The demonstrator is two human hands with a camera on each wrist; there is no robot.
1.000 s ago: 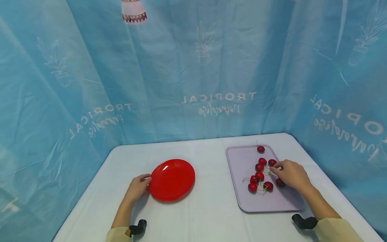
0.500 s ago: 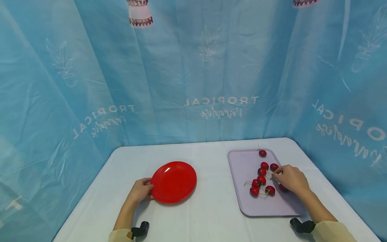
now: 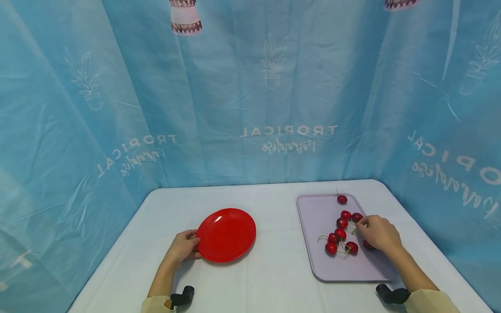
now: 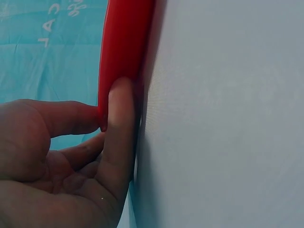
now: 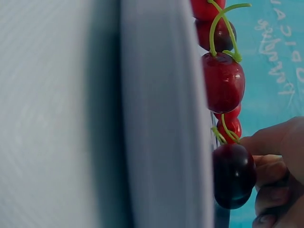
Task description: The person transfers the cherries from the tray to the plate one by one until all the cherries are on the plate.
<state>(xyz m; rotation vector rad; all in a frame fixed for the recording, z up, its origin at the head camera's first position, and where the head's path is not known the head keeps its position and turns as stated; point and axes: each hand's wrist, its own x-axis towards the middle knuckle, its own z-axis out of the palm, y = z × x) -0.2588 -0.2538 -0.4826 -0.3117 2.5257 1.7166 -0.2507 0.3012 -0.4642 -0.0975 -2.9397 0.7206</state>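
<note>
My left hand [image 3: 183, 247] pinches the near-left rim of a round red plate [image 3: 226, 234], thumb on top and fingers beneath. In the left wrist view the plate edge [image 4: 123, 42] is tipped slightly up off the white cloth. My right hand [image 3: 379, 232] is over the right side of a pale purple tray [image 3: 318, 261], thumb and forefinger pinched together at a thin green cherry stem [image 5: 230, 135]. A dark cherry [image 5: 233, 175] hangs or sits just below those fingertips in the right wrist view. Several red cherries [image 3: 340, 234] lie clustered left of the hand.
One cherry [image 3: 342, 199] lies apart near the tray's far edge. Both the tray and the plate are on a white-covered table [image 3: 274, 261]. A blue printed curtain [image 3: 250, 87] surrounds its back and sides.
The whole view has shifted slightly with the head. My left fingers have moved further under the plate rim. My right hand stays almost in place at the cherry stems.
</note>
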